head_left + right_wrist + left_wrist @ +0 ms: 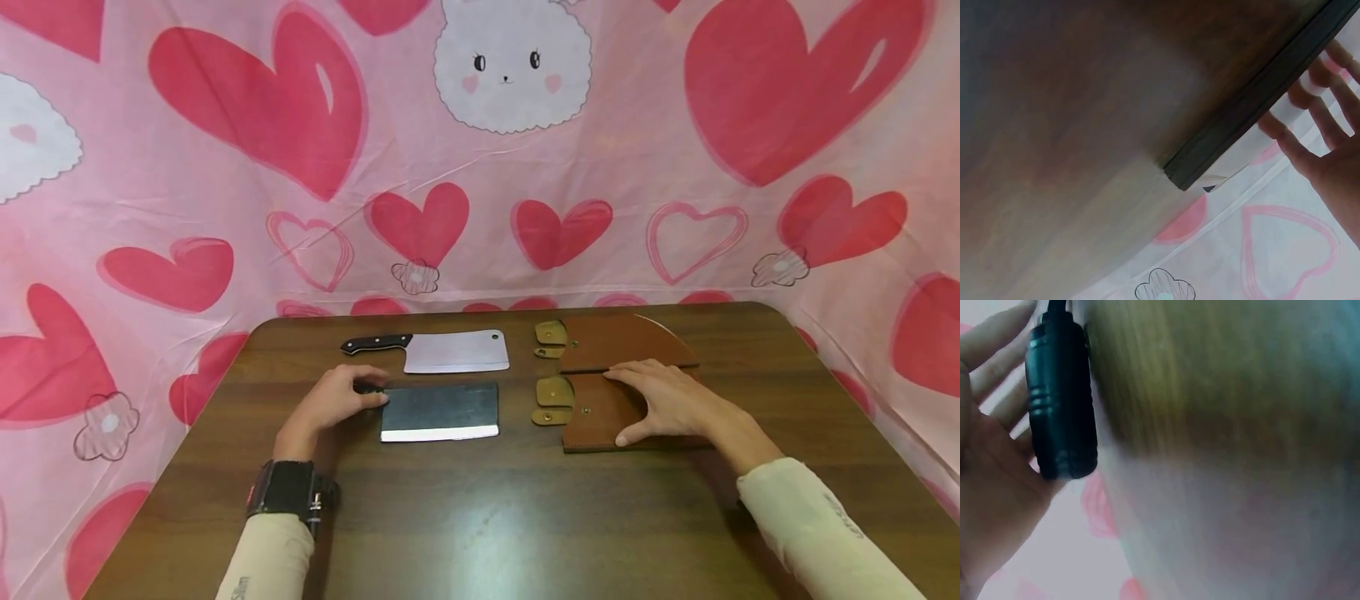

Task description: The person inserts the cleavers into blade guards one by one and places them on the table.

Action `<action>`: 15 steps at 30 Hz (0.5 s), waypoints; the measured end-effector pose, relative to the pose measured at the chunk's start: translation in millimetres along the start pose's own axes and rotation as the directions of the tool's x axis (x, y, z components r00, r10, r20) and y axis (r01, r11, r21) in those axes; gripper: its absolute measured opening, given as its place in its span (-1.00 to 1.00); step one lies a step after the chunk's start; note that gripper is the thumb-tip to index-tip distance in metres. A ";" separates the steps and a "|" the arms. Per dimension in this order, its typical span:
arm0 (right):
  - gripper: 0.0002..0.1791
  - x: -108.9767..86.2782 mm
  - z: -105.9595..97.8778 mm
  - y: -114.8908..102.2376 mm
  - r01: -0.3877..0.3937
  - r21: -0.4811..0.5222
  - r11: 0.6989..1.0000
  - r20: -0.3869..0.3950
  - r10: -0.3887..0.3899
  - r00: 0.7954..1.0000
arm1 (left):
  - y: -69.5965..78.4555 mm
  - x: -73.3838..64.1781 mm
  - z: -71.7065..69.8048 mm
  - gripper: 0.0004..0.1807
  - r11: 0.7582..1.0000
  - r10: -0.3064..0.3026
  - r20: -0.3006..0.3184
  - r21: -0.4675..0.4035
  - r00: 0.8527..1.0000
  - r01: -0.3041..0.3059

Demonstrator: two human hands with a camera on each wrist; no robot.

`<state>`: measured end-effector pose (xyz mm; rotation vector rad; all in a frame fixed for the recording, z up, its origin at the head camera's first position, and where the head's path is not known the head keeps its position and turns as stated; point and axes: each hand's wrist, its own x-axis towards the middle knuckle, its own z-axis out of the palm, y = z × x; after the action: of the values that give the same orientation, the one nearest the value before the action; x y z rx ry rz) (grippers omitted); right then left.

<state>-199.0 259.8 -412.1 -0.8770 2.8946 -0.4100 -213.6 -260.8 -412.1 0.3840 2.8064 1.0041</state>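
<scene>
A dark-bladed cleaver (439, 407) with a bright cutting edge lies on the wooden table. My left hand (342, 402) is over its handle, fingers on the far side and thumb toward the blade. Seen in the left wrist view, the black ribbed handle (1061, 397) overlaps loosely spread fingers (1007, 372). My right hand (670, 402) spans the nearer brown leather sheath (603, 408), thumb by its near edge and fingertips by its far edge. From the right wrist, the dark sheath edge (1241, 106) shows with slightly bent, spread fingers (1297, 150) right at it.
Behind the dark cleaver lies a second, silver cleaver (457, 351) with a black riveted handle. Another brown sheath (618, 340) with olive snap straps lies beyond the nearer one. A pink heart-print cloth (487, 167) hangs behind the wooden table (480, 508).
</scene>
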 end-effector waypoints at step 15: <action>0.31 -10.6 4.3 2.7 0.019 0.027 0.999 0.017 -0.019 1.000 | -17.1 -10.0 -10.0 -0.56 0.988 -0.076 0.033 -0.129 0.997 0.079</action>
<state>-190.9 266.9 -416.9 -0.8999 2.8606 -0.4394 -209.4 -282.4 -414.9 0.2687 2.6899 1.1483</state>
